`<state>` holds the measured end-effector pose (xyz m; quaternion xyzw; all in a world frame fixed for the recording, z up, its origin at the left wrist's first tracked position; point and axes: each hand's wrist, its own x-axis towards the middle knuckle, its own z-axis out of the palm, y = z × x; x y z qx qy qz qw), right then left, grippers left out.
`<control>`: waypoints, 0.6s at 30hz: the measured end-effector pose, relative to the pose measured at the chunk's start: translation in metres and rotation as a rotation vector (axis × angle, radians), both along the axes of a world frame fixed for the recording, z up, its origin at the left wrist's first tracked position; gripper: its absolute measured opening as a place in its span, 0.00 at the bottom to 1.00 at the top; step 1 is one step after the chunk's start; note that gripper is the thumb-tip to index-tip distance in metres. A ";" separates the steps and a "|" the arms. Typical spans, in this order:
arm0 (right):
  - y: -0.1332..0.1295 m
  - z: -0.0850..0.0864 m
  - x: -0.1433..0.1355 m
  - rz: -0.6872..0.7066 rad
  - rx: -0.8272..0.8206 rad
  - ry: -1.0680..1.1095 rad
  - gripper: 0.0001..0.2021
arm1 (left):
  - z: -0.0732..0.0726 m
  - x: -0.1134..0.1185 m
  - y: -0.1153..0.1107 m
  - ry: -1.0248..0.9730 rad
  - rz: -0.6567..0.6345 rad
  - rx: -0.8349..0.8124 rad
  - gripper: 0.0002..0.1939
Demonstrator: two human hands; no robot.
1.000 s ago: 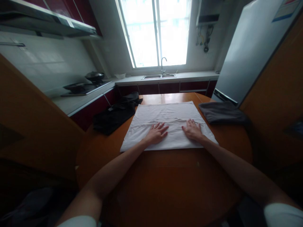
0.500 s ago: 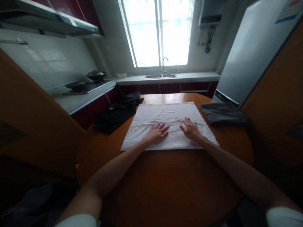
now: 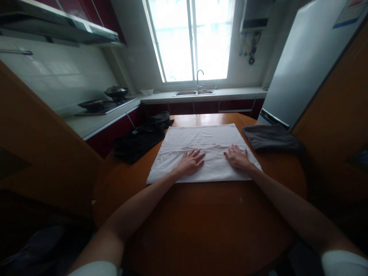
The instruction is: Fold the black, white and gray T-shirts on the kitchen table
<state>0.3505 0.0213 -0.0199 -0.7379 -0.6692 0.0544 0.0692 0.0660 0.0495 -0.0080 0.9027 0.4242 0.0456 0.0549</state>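
A white cloth (image 3: 201, 134), apparently a folded garment, lies spread on the round wooden table (image 3: 207, 222), with creases running across its middle. My left hand (image 3: 190, 162) rests flat on its near half, fingers spread and pointing right. On the right part of the same cloth lies my right hand (image 3: 238, 158), palm down, its fingers stretched out toward the far left. Neither hand grips anything. What lies beneath the palms is hidden.
Dark clothing (image 3: 142, 138) lies at the table's left edge. A folded grey cloth (image 3: 271, 138) sits at the right edge. Beyond stand a counter with a sink (image 3: 185, 93), a stove with a pan (image 3: 115, 91), and a fridge (image 3: 299, 65) on the right.
My right hand has slid a little to the right across the white cloth. The cloth's near right corner looks drawn slightly inward. My left hand has stayed in place.
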 end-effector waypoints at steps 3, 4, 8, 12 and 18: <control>0.000 0.001 0.006 -0.046 0.022 -0.008 0.31 | 0.002 0.000 -0.001 0.004 0.000 -0.002 0.29; -0.001 0.001 0.006 -0.050 0.041 -0.004 0.31 | 0.002 0.000 -0.002 0.004 0.001 -0.001 0.29; -0.003 0.008 -0.008 0.030 0.134 0.050 0.29 | 0.002 0.001 -0.002 0.001 0.004 0.006 0.29; -0.009 0.011 -0.032 0.245 0.157 0.103 0.27 | 0.002 0.001 -0.002 0.003 0.006 0.003 0.29; -0.013 0.008 -0.040 0.358 0.005 0.076 0.31 | 0.003 0.001 -0.002 0.002 0.010 0.008 0.29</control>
